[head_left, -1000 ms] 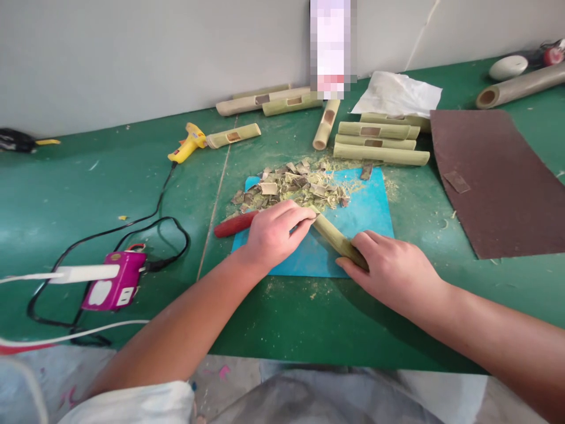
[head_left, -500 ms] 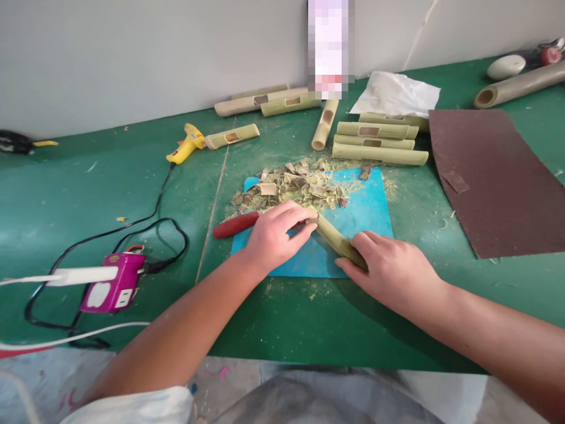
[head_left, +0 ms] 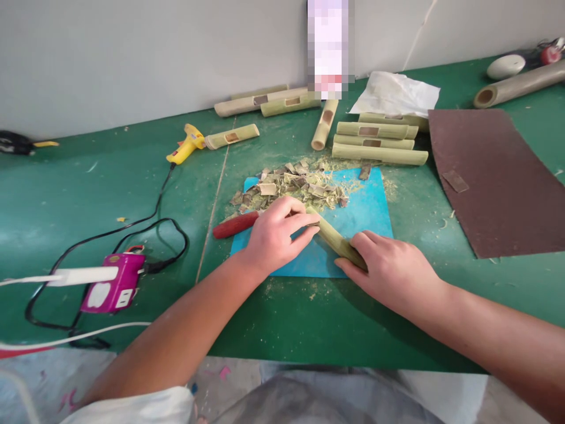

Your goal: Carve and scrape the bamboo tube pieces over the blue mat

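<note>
My right hand (head_left: 391,265) is wrapped round the near end of a pale green bamboo tube (head_left: 332,231), which slants over a blue mat (head_left: 375,206). At the tube's far end, my left hand (head_left: 282,232) pinches a small dark brown piece of sandpaper (head_left: 314,224) between thumb and fingers, against the bamboo. Part of that piece is hidden by the fingers. A tool with a red handle (head_left: 236,225) lies beside my left hand, its other end covered by the hand. Behind the hands, a heap of curled brown scraps and shavings (head_left: 291,185) covers the mat's far part.
Several cut bamboo tubes (head_left: 379,154) lie at the back, some under white paper (head_left: 392,94). A brown sandpaper sheet (head_left: 494,188) is at right. On the left are a yellow glue gun (head_left: 188,144), a purple power adapter (head_left: 112,282) and loose cables on the green table (head_left: 247,330).
My left fingers and the sandpaper have shifted slightly on the far end of the tube. My right hand and the bamboo tube stay in place.
</note>
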The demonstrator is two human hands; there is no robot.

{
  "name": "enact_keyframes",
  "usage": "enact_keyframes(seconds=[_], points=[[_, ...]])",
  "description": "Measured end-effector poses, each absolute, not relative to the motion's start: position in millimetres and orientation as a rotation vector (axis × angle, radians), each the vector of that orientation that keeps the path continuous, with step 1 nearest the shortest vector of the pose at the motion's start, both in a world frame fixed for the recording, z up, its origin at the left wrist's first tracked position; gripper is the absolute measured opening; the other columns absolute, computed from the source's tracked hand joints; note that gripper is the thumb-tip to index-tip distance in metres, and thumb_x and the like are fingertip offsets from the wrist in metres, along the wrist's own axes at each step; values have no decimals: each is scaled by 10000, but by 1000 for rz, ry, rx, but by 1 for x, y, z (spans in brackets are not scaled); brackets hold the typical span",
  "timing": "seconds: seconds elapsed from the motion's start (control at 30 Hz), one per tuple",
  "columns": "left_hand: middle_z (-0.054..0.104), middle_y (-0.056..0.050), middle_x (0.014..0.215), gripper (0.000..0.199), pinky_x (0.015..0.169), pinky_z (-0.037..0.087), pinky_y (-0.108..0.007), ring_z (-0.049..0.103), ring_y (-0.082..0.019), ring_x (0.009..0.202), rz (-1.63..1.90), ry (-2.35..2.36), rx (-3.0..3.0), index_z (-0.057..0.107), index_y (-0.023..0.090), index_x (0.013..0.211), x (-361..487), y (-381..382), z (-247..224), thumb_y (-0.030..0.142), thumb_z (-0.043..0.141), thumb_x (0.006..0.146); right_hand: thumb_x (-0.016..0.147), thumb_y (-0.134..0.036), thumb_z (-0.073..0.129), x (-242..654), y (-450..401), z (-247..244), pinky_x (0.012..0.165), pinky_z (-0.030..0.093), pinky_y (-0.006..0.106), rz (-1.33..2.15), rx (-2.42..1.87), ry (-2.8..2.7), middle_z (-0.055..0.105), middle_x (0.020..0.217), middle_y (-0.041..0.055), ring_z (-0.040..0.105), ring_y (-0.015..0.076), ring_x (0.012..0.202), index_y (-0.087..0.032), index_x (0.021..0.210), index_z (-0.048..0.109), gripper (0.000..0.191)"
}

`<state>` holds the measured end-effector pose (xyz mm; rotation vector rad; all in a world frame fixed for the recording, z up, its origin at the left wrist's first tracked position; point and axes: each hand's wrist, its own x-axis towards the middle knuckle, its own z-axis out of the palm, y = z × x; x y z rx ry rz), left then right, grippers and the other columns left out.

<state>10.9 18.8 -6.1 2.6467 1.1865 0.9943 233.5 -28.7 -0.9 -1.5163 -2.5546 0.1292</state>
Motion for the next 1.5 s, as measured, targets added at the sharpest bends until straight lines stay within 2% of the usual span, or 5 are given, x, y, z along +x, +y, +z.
enact_keyframes(seconds=[0.2, 0.77, 1.03, 1.33, 1.5], points=[[669, -78, 1054, 201, 869, 538, -348, 625, -183, 955, 909, 1028, 2705, 676, 166, 1048, 6, 20, -3, 112, 579, 881, 897, -427, 503, 233, -29, 0, 477, 149, 276, 137, -1514, -2545, 553, 634, -6, 433, 103, 492, -184, 741, 532, 291], [631, -33, 783, 193, 663, 502, -261, 570, -128, 706, 841, 994, 2915, 698, 169, 997, 14, 17, -3, 311, 584, 936, 897, -417, 501, 234, -29, -2, 474, 148, 273, 121, -1488, -2538, 541, 623, -11, 428, 105, 490, -193, 726, 511, 282], [642, -12, 676, 226, 626, 507, -235, 595, -119, 630, 804, 1057, 2880, 673, 134, 1075, 16, 8, -6, 284, 549, 960, 893, -409, 502, 235, -28, -1, 469, 162, 268, 118, -1485, -2532, 542, 615, -10, 440, 103, 488, -192, 721, 517, 277], [705, -27, 830, 151, 767, 550, -218, 665, -114, 774, 952, 1111, 2636, 684, 152, 1032, 20, 6, -10, 223, 596, 932, 870, -409, 555, 232, -28, 1, 473, 169, 273, 117, -1507, -2548, 567, 629, -8, 469, 112, 496, -182, 727, 534, 269], [727, -33, 863, 112, 746, 554, -222, 678, -117, 765, 1018, 1230, 2511, 701, 167, 968, 16, 10, -11, 226, 625, 911, 878, -416, 543, 233, -29, 0, 477, 168, 277, 127, -1525, -2553, 570, 639, -5, 469, 112, 504, -182, 737, 534, 273]])
